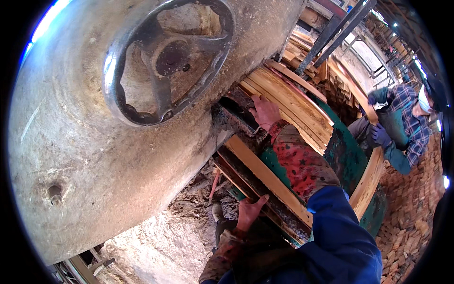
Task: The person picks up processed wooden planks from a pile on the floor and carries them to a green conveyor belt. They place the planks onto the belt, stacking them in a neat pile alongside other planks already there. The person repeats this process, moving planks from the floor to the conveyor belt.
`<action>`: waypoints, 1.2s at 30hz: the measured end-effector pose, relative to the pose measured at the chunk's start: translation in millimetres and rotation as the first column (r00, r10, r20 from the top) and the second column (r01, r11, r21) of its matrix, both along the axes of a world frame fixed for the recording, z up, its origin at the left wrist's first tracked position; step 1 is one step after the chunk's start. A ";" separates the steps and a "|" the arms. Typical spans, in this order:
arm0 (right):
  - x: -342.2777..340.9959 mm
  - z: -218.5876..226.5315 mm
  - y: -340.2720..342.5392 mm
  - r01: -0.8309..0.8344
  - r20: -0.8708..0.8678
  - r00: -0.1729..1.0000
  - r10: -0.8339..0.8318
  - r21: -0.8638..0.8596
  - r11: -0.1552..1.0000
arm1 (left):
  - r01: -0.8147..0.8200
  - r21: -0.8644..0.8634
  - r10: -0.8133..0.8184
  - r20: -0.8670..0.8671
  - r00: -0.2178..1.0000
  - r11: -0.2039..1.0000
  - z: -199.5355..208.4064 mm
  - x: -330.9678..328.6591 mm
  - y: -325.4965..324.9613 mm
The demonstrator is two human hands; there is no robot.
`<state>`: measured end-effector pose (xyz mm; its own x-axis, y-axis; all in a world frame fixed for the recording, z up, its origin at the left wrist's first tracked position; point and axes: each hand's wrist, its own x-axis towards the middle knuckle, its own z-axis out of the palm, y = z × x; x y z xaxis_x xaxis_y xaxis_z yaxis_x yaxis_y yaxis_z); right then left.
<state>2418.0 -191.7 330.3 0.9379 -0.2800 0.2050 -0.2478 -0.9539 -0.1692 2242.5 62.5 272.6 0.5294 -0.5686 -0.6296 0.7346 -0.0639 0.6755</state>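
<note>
My right hand (266, 112) reaches across the machine table and lies on the near edge of a stack of pale wooden boards (288, 106), fingers stretched out. Lower down, my left hand (250, 213) rests at the table's dark edge with its thumb stretched out; its other fingers are partly hidden. Close to it, a single light wooden strip (267, 177) lies along a dark metal rail (250, 182). Both forearms wear red patterned oversleeves. Beside the boards stands a large pale machine cover (94, 165) bearing a metal handwheel (172, 61).
At the right, a co-worker (402, 125) in a plaid shirt and dark gloves holds a long board (362, 97). Green machine table (347, 137) lies between us. Stacked wood (307, 52) and steel bars (331, 38) stand at the back. Sawdust (156, 241) covers the floor below.
</note>
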 end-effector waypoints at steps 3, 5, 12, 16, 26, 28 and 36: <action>-8.5 -0.8 -1.8 0.003 0.012 1.000 -0.003 0.054 0.999 | -0.008 0.008 0.007 0.081 0.997 1.000 2.1 0.8 0.8; -14.0 -0.2 -1.7 -0.005 0.003 1.000 0.004 0.079 0.997 | -0.049 -0.033 0.052 0.098 0.994 0.998 -3.3 -2.5 -0.2; -41.3 2.1 2.0 0.032 0.016 0.999 -0.032 0.036 0.999 | 0.022 0.067 -0.026 0.059 0.998 0.997 -6.8 -2.4 -2.5; -108.5 -2.0 11.9 0.009 0.047 0.999 -0.014 0.112 0.994 | 0.022 0.067 -0.023 0.013 1.000 0.998 -1.5 -1.6 -0.2; -282.3 12.4 20.4 0.235 -0.044 0.964 -0.263 0.607 0.759 | 0.003 0.076 -0.006 0.036 0.999 0.997 2.2 -0.7 -3.4; -305.6 9.4 23.2 0.251 -0.047 0.957 -0.286 0.625 0.739 | -0.011 0.067 0.009 0.037 0.999 0.998 8.0 0.0 -4.0; -360.8 31.9 47.7 0.251 -0.081 0.953 -0.293 0.751 0.610 | -0.030 0.020 0.027 0.152 0.988 0.999 18.7 -1.5 -2.4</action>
